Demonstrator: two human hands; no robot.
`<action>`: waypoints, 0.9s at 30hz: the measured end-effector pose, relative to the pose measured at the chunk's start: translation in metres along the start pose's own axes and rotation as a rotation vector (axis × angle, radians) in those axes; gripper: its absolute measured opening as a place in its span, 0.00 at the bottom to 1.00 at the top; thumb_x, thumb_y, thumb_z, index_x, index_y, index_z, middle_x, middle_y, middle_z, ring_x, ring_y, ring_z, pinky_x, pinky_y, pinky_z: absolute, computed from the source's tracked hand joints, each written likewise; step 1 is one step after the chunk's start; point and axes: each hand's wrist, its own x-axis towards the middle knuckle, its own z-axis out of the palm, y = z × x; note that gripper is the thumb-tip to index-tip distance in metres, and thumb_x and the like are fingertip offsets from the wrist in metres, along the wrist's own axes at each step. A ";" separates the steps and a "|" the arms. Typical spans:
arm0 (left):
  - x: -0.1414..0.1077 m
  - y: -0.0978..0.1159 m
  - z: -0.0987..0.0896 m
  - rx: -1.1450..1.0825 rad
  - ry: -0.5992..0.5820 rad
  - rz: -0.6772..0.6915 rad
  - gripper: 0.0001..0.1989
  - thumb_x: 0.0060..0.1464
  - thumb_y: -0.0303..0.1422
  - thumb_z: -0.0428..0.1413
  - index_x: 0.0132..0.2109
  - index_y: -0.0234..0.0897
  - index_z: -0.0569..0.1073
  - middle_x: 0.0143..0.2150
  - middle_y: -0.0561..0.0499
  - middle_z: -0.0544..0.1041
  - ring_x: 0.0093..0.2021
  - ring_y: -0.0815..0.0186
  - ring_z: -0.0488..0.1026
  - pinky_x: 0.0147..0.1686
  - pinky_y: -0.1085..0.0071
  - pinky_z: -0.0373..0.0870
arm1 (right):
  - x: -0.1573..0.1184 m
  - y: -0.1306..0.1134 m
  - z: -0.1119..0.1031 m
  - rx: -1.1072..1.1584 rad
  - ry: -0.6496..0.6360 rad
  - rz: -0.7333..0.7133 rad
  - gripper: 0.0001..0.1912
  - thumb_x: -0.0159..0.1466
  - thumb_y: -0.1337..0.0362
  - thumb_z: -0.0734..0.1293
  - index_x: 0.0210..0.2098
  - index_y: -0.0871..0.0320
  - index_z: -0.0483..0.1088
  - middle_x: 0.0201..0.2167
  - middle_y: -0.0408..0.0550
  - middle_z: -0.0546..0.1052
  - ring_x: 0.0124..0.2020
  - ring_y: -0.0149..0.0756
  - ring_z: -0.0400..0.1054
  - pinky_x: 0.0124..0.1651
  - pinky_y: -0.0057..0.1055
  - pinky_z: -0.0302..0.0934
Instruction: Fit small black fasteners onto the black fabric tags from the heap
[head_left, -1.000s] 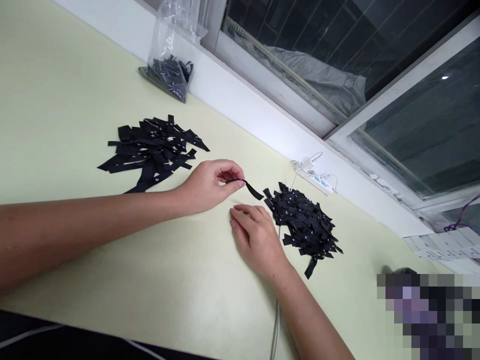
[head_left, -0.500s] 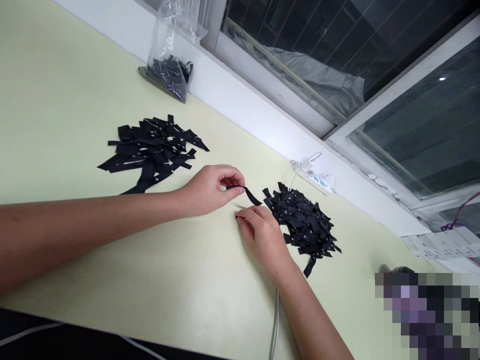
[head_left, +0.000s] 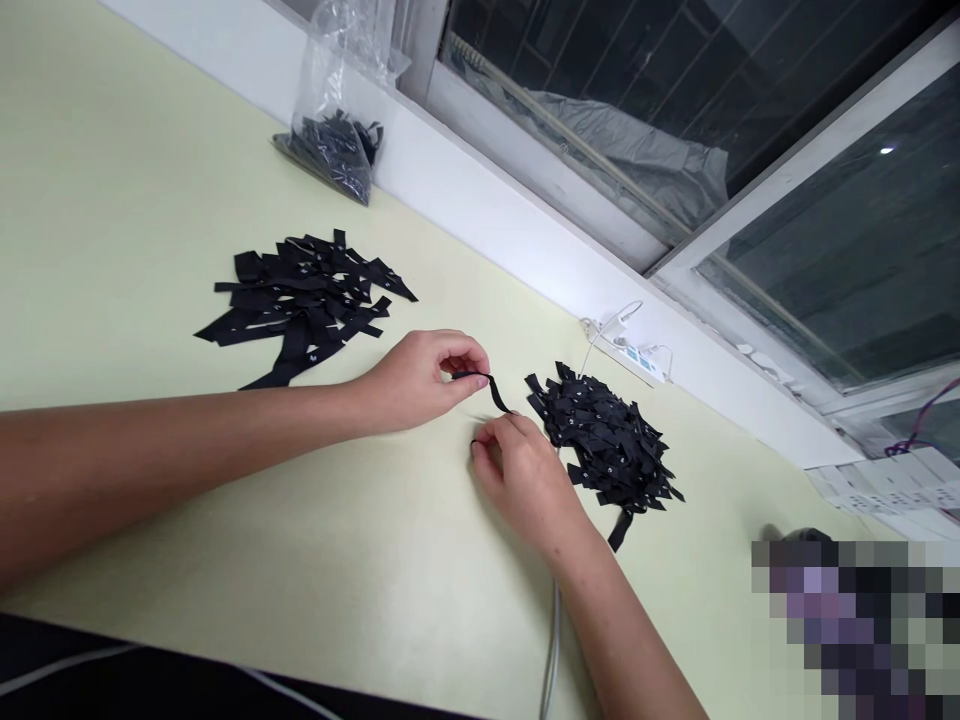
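Between the thumb and forefinger of my left hand (head_left: 420,380), a short black fabric strip (head_left: 497,393) is pinched. Its free part hangs down to the right and reaches the knuckles of my right hand (head_left: 525,480). My right hand is closed, fingers curled, with a small dark bit showing at its fingertips; what it is, I cannot make out. Right beside that hand lies a dense pile of black strips (head_left: 607,435) with small white marks. Beyond my left forearm a looser pile of similar strips (head_left: 300,295) is spread out.
A clear plastic bag (head_left: 334,150) with more black pieces stands against the white ledge at the back. A white power strip (head_left: 637,358) with plugged cables lies along that ledge. One pale cable (head_left: 553,640) passes under my right forearm. At lower right, an area is pixelated.
My right hand has shifted slightly, and the strip's hanging end now meets its fingers, where before it hung free above them. My left hand has stayed in place.
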 end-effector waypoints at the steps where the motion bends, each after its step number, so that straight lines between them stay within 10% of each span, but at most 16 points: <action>1: 0.000 0.000 0.000 0.002 -0.003 0.000 0.06 0.56 0.35 0.60 0.37 0.37 0.78 0.37 0.52 0.80 0.37 0.66 0.76 0.41 0.69 0.73 | 0.000 0.000 0.000 0.001 -0.003 0.001 0.06 0.66 0.72 0.64 0.37 0.59 0.73 0.36 0.51 0.75 0.41 0.43 0.71 0.45 0.39 0.67; 27: 0.000 -0.006 -0.001 0.054 -0.062 -0.001 0.04 0.57 0.33 0.59 0.37 0.38 0.78 0.37 0.52 0.79 0.38 0.66 0.75 0.39 0.70 0.71 | -0.010 -0.009 -0.013 0.100 0.027 -0.158 0.10 0.70 0.72 0.60 0.44 0.57 0.71 0.37 0.49 0.77 0.36 0.39 0.70 0.37 0.35 0.63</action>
